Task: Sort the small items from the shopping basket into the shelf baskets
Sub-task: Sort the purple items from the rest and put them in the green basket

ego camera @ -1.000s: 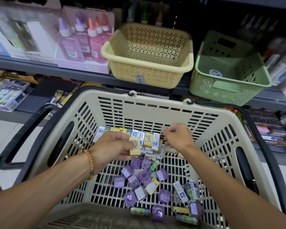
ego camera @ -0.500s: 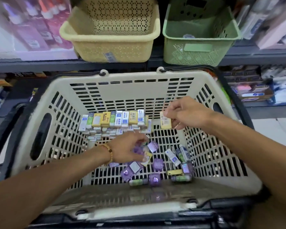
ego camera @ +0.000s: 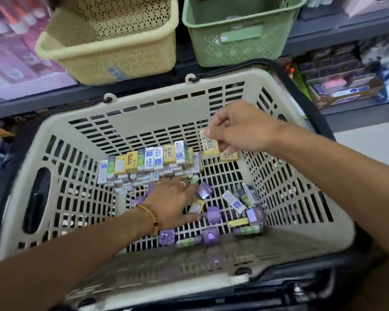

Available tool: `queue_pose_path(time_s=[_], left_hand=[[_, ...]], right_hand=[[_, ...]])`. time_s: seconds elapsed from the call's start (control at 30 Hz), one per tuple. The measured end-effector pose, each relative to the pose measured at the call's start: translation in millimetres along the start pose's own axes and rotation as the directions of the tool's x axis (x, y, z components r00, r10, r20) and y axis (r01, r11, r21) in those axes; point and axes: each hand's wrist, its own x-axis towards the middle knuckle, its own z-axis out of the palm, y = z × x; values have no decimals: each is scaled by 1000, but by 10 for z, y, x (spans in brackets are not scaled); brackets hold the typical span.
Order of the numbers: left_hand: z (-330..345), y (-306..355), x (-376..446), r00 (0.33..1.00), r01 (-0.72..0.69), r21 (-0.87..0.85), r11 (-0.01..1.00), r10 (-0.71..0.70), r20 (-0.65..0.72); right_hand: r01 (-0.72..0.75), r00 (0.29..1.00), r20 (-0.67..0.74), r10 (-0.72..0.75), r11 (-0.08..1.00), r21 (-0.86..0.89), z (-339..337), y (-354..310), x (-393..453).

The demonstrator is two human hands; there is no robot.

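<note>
A beige shopping basket [ego camera: 157, 104] fills the middle of the head view. Along its far wall stand several small boxed erasers [ego camera: 148, 161]; purple cubes [ego camera: 212, 214] and loose packets lie scattered on its floor. My right hand [ego camera: 238, 129] is raised near the far right wall and pinches a yellow eraser box [ego camera: 209, 145]. My left hand [ego camera: 173, 200] reaches down onto the floor among the purple cubes, fingers spread over them; what it touches is hidden. On the shelf above stand a yellow basket [ego camera: 112, 52] and a green basket [ego camera: 236, 39].
Black handles [ego camera: 301, 97] run round the shopping basket's rim. Glue bottles in packaging [ego camera: 14, 41] stand on the shelf to the left. Boxed stationery [ego camera: 341, 86] fills the lower shelf at right. Pale floor [ego camera: 368, 140] shows at right.
My right hand has lifted a yellow eraser box up from the row and moved right. My left hand has dropped from the row to the purple cubes on the floor. The view has tilted down.
</note>
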Motion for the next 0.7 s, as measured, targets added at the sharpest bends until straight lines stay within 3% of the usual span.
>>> queue_pose_path(time_s=[0.17, 0.33, 0.57, 0.7], left_hand=[[68, 107, 155, 998, 58, 62, 996, -57, -8], [138, -22, 45, 1000, 23, 25, 999, -23, 6], [133, 21, 185, 1000, 4, 236, 972, -6, 7], [109, 18, 168, 997, -77, 211, 974, 74, 24]], right_hand=[[13, 999, -35, -15, 999, -51, -42, 29, -27], [3, 999, -44, -6, 998, -65, -59, 65, -21], [13, 1000, -22, -16, 996, -91, -47, 20, 12], [18, 1000, -10, -19, 995, -96, -44, 17, 6]])
